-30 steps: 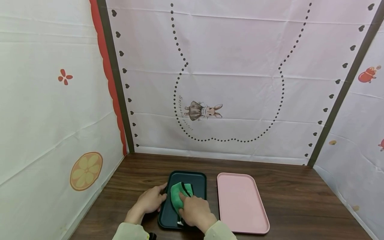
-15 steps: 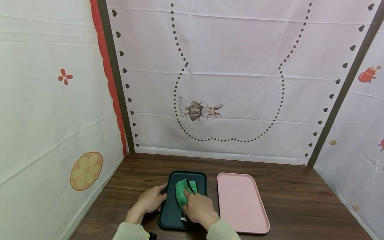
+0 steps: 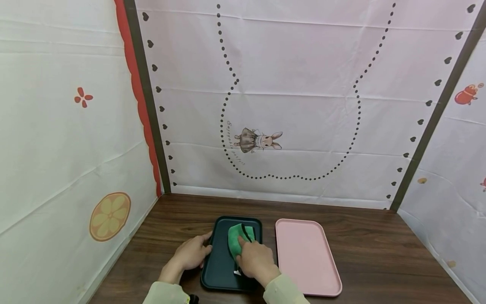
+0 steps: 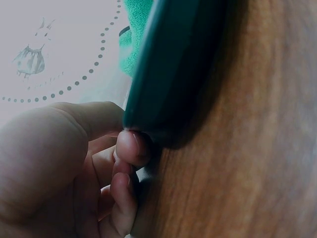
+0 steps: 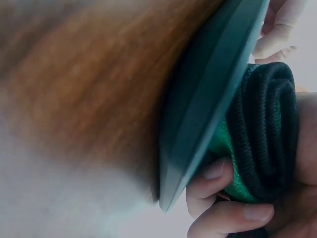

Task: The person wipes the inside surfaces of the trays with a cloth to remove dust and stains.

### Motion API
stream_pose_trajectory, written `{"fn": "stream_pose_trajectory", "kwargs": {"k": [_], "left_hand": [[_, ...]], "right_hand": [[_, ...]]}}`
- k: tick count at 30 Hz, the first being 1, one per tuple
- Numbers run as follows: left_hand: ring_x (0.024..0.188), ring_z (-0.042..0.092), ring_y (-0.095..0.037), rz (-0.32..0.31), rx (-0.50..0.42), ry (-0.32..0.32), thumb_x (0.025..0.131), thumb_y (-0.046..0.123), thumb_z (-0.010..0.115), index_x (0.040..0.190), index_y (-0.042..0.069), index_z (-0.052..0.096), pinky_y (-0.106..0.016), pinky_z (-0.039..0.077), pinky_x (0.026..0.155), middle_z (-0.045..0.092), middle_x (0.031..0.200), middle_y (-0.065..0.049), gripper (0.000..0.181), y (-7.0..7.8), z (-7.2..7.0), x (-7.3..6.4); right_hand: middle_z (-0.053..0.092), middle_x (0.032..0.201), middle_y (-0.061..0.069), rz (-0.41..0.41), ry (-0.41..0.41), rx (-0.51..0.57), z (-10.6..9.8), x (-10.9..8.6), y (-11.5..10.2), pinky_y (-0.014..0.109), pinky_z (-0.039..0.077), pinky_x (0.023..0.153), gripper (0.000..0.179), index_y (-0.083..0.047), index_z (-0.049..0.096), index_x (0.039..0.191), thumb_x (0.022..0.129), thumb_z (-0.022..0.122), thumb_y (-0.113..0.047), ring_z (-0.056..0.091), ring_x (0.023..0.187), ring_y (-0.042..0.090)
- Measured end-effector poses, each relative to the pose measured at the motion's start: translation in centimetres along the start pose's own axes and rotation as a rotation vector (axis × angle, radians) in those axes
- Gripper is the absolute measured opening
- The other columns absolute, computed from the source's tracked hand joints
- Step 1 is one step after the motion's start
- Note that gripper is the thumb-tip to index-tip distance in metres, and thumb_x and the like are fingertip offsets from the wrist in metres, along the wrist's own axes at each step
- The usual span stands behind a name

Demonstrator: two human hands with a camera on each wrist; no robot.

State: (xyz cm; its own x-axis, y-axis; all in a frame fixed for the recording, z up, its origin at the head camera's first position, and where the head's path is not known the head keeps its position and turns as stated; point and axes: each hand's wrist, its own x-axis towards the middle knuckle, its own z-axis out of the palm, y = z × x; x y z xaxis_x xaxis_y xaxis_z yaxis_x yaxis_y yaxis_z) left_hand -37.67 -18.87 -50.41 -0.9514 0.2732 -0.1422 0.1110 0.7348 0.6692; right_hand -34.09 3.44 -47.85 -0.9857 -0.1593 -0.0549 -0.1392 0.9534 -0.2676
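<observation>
1. The person's right hand (image 3: pixel 256 259) is holding a green cloth (image 3: pixel 236 240); its fingers are curled round the folded cloth, so this grip is narrow, and the index finger points along the top of it toward the far side.
2. The cloth is on the dark green tray (image 3: pixel 220 266), in the right half of it. It has a black border, and a small white tag (image 3: pixel 237 272) shows at its near end. From the right wrist, I see several dark border layers folded one over another.
3. The left hand (image 3: pixel 191 253) is at the left rim of the same tray. The thumb is on the rim and the fingertips are close below it, so the hand holds this edge in a narrow pinch.
4. To the right of the dark green tray, near but apart from it, lies a pink tray (image 3: pixel 305 257).
5. Both trays lie flat on a brown wooden table (image 3: pixel 372 253).
6. The sleeves (image 3: pixel 165 292) are pale green; a small black item (image 3: pixel 193 299) shows by the left cuff.
7. Behind the table hangs a pale sheet (image 3: pixel 296 105), printed with a rabbit (image 3: pixel 252 140) lying sideways; on the left side I see a printed orange slice (image 3: pixel 110 216).
</observation>
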Motion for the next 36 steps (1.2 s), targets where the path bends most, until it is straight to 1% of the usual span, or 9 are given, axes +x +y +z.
{"fn": "stream_pose_trajectory", "kwargs": {"k": [7,12,17,23,30,36], "left_hand": [[0.045,0.051,-0.017,0.0,-0.004,0.0,0.106,0.024,0.057,0.16,0.013,0.042,-0.032,0.039,0.047,0.062,0.055,-0.003,0.057,0.1,-0.1,-0.1],[0.045,0.05,-0.018,0.006,-0.005,-0.003,0.106,0.023,0.057,0.16,0.012,0.042,-0.032,0.039,0.047,0.062,0.055,-0.003,0.057,0.1,-0.1,-0.2],[0.045,0.05,-0.017,0.009,-0.009,-0.005,0.106,0.023,0.057,0.159,0.011,0.042,-0.032,0.039,0.047,0.062,0.055,-0.003,0.057,0.1,-0.1,-0.2],[0.045,0.05,-0.017,0.008,-0.009,-0.002,0.106,0.023,0.057,0.159,0.011,0.042,-0.032,0.039,0.047,0.062,0.055,-0.003,0.057,0.1,-0.1,-0.2],[0.045,0.051,-0.018,0.013,-0.014,0.0,0.106,0.023,0.057,0.159,0.011,0.043,-0.033,0.04,0.047,0.061,0.054,-0.002,0.057,0.1,0.0,-0.1],[0.045,0.05,-0.017,-0.005,-0.001,0.0,0.106,0.025,0.057,0.159,0.011,0.043,-0.032,0.039,0.047,0.062,0.055,-0.002,0.057,0.1,0.1,0.1]], "right_hand": [[0.075,0.116,0.018,0.022,0.024,-0.018,-0.3,0.2,0.3,0.054,0.059,0.07,0.06,-0.027,0.058,0.149,0.094,0.073,-0.041,0.073,0.088,0.037],[0.075,0.118,0.017,0.037,0.014,-0.024,-0.4,0.4,0.5,0.054,0.059,0.073,0.059,-0.025,0.058,0.149,0.094,0.073,-0.041,0.073,0.091,0.038],[0.076,0.118,0.015,0.048,-0.002,-0.017,-0.4,0.7,0.8,0.053,0.059,0.071,0.06,-0.025,0.057,0.15,0.095,0.072,-0.041,0.073,0.09,0.036],[0.076,0.116,0.017,0.051,0.007,-0.016,-0.5,0.7,1.1,0.052,0.058,0.066,0.059,-0.023,0.058,0.15,0.094,0.073,-0.039,0.074,0.088,0.036],[0.076,0.115,0.017,0.046,-0.001,-0.011,-0.8,0.6,1.2,0.051,0.059,0.065,0.058,-0.022,0.058,0.149,0.095,0.072,-0.038,0.074,0.085,0.036],[0.076,0.115,0.017,0.053,-0.005,0.001,-0.7,0.7,1.1,0.051,0.058,0.065,0.059,-0.022,0.058,0.15,0.095,0.072,-0.039,0.073,0.085,0.036]]}}
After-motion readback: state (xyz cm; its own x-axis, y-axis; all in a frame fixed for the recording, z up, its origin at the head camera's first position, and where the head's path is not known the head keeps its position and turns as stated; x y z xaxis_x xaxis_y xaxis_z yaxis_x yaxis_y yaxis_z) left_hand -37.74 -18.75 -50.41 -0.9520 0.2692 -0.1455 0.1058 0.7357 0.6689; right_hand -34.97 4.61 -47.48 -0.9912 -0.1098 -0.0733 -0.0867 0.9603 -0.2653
